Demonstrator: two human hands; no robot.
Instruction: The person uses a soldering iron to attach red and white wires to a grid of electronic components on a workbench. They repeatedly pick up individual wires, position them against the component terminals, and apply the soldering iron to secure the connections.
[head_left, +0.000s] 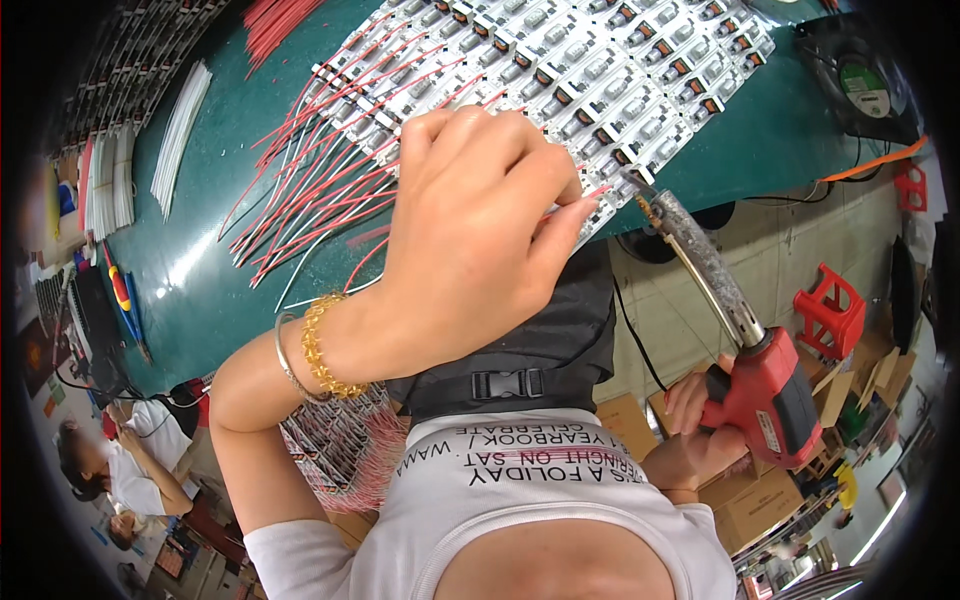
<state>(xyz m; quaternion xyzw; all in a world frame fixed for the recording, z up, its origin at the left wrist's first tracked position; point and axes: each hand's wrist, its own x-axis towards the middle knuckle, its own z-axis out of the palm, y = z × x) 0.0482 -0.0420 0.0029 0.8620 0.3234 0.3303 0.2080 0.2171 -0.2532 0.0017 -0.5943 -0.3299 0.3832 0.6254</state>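
My left hand reaches over the near edge of a panel of small white circuit boards. Its thumb and forefinger are pinched on a thin red wire, whose end shows just past the fingertips. My right hand, at the lower right, grips a red and black soldering gun. The gun's long metal barrel points up and left, and its tip is at the panel's near edge, close to the pinched wire. Red and white wires fan out from the panel's left side, partly behind my left hand.
A green mat covers the table. White wires and red wires lie in bundles farther left. A black fan sits at the right, with a red stool and cardboard boxes below. Another person is at lower left.
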